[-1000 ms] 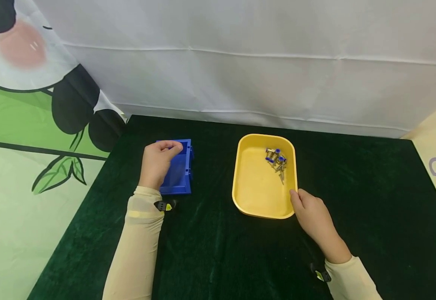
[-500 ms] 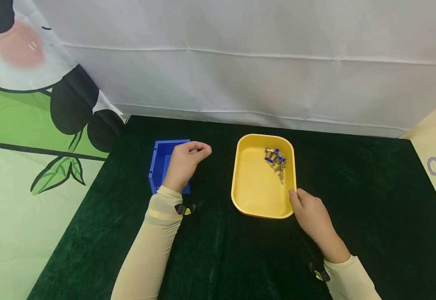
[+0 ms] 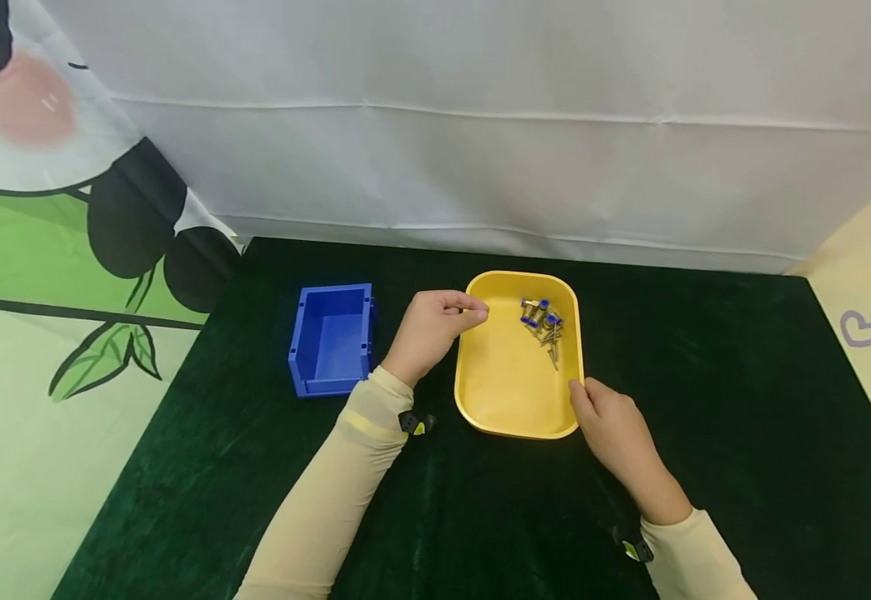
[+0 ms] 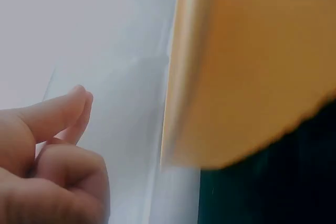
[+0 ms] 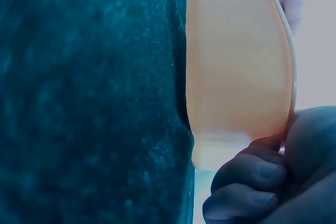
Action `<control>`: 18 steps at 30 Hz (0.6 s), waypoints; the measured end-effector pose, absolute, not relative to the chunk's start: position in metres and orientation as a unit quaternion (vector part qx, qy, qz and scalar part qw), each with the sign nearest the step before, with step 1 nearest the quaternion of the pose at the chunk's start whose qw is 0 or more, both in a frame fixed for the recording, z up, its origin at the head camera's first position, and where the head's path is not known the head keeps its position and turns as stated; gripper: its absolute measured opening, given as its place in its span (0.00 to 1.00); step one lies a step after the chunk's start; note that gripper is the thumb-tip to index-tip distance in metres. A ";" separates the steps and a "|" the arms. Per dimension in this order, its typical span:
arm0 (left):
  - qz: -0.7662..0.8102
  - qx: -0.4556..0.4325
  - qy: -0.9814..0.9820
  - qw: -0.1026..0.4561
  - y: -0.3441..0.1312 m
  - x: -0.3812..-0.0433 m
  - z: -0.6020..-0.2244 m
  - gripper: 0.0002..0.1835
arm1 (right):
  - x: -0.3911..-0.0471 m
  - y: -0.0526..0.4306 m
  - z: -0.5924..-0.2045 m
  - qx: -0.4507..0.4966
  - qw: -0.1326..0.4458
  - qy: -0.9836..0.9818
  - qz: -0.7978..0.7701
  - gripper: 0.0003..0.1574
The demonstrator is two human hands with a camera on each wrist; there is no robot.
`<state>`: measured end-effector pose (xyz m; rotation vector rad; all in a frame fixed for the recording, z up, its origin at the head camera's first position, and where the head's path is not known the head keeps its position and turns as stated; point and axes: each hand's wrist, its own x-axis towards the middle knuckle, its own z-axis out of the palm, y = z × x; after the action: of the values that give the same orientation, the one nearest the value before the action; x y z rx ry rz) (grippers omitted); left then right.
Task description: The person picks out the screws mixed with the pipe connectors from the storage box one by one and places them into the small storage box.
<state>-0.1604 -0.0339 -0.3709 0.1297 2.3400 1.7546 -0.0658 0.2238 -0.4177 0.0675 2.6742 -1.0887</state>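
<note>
A yellow tray (image 3: 506, 392) stands right of centre on the dark green cloth. Inside it, towards the right side, lie several brass fittings with blue ends (image 3: 538, 312) and some screws (image 3: 553, 346). My right hand (image 3: 615, 429) grips the tray's near right corner, thumb over the rim and fingers curled beneath, as the right wrist view shows. Over the tray's left rim is my left hand (image 3: 435, 329), thumb and forefinger tips together and the other fingers curled. Nothing shows between those fingertips (image 4: 79, 92) in the left wrist view.
A blue bin (image 3: 333, 342) stands on the cloth to the left of the tray, with no contents visible. A white curtain (image 3: 435, 167) hangs behind the table's far edge. A printed cloth (image 3: 90, 350) borders the left side.
My left hand has moved right, from over the blue bin to the yellow tray's left rim, uncovering the bin. The right hand keeps its grip and the tray stays in place.
</note>
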 end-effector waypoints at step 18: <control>0.622 0.071 0.769 0.127 0.018 -0.169 -0.358 0.10 | -0.067 0.223 -0.420 0.028 0.126 0.914 -0.386 0.23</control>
<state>-0.1693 0.0178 -0.3575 0.2069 2.2399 1.8105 -0.0667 0.2231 -0.4199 0.0814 2.6605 -1.1234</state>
